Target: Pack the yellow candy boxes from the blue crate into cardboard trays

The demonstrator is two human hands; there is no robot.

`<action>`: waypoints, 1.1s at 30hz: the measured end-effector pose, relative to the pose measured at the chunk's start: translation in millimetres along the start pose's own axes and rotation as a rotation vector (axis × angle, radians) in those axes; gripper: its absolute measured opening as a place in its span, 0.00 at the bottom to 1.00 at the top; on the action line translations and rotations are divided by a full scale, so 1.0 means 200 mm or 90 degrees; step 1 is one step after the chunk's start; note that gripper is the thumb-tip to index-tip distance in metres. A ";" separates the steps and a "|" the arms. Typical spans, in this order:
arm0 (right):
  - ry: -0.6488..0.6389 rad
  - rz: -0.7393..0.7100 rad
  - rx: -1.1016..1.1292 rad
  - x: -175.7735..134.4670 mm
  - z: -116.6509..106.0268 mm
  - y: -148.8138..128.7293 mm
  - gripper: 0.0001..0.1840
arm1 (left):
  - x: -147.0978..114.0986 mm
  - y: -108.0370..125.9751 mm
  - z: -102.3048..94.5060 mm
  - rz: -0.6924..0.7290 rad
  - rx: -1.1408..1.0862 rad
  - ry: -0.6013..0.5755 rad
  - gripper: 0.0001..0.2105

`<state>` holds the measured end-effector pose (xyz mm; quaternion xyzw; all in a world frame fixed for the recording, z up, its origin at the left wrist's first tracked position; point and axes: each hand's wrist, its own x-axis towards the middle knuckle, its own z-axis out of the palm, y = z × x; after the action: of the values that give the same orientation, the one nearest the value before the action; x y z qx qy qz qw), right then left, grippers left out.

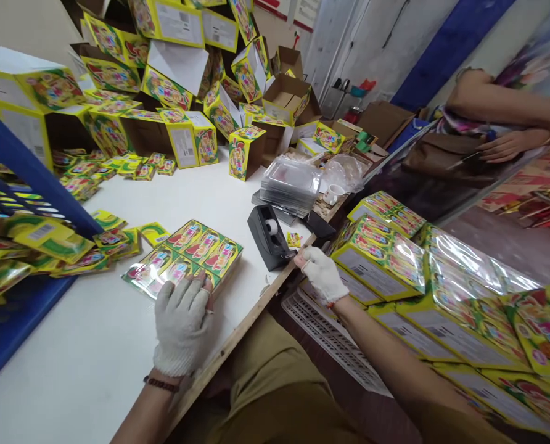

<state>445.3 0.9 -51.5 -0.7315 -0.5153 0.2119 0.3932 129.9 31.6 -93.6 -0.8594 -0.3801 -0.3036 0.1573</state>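
Note:
My left hand (182, 320), in a white knit glove with bare fingertips, lies with its fingers stretched over the near edge of a flat pack (205, 250). The pack shows rows of small green, yellow and red printed boxes under a shiny clear cover, and it lies on the white table (103, 345). At the table's edge my right hand (321, 274), gloved the same way, is closed in a pinch at the cutter end of a black tape dispenser (268, 240). A white roll of tape (272, 227) sits in it. The clear strip between the fingertips is hardly visible.
A blue crate (29, 314) of small packets stands left. Open display cartons (182, 145) pile up behind. Clear plastic covers (291, 185) and a white mug (333, 194) lie beyond the dispenser. Filled cartons (377, 271) stack right, near a white basket (330, 339). Another person's arm (501, 102) shows upper right.

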 end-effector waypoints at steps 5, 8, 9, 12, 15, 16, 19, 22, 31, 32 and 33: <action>-0.058 0.130 0.079 -0.07 0.09 0.10 0.17 | 0.02 -0.01 0.01 0.024 0.002 0.022 0.13; -0.041 0.143 0.089 -0.04 0.15 0.18 0.18 | 0.02 -0.01 0.00 0.032 -0.011 0.035 0.11; -0.039 0.145 0.087 -0.03 0.16 0.20 0.19 | 0.01 -0.01 -0.01 0.028 -0.021 0.048 0.11; -0.079 0.138 0.088 -0.05 0.15 0.17 0.21 | -0.03 0.00 -0.01 -0.005 -0.065 0.087 0.09; -0.230 0.091 0.164 -0.09 0.17 0.03 0.23 | -0.07 0.01 -0.01 -0.046 -0.093 0.072 0.08; -0.290 0.071 0.210 -0.11 0.21 -0.03 0.24 | -0.07 0.02 -0.01 -0.059 -0.093 0.064 0.07; -0.445 0.045 0.356 -0.12 0.37 -0.19 0.28 | -0.07 0.03 -0.03 -0.081 -0.090 0.052 0.07; -0.540 0.066 0.427 -0.11 0.54 -0.28 0.31 | -0.06 0.04 -0.05 -0.070 -0.113 0.052 0.08; -0.496 0.126 0.356 -0.12 0.66 -0.31 0.28 | -0.02 0.09 -0.12 -0.091 -0.023 -0.088 0.25; -0.495 0.133 0.347 -0.12 0.66 -0.31 0.27 | -0.01 0.10 -0.14 -0.099 -0.013 -0.122 0.22; -0.494 0.143 0.348 -0.12 0.67 -0.30 0.27 | 0.01 0.10 -0.15 -0.110 -0.010 -0.144 0.19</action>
<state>304.8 35.6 -86.2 -0.5197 -0.4674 0.6373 0.3244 133.8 3.7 -70.8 -0.8533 -0.4657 -0.2203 0.0804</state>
